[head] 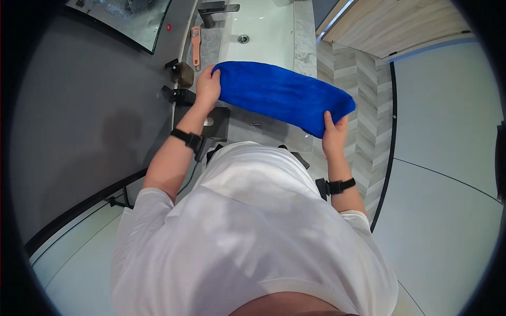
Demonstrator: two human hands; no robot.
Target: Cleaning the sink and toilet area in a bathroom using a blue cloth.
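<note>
A blue cloth [280,93] is stretched between my two hands, above the near end of the marble-look countertop [304,49]. My left hand [208,87] pinches its left end, thumb on top. At the right end, my right hand [335,130] grips the lower corner, with the thumb over the cloth and the other fingers mostly hidden beneath it. The cloth looks folded into a long band and covers the near edge of the white washbasin [257,51]. A metal drain [243,39] shows in the basin's floor.
Left of the basin stand a dark faucet [211,14], a salmon-coloured handled tool [196,45], a brown pump bottle [183,75] and a black pump bottle [184,97]. A dark tissue-box-like object [217,124] lies nearer me. A mirror [130,23] hangs on the grey wall.
</note>
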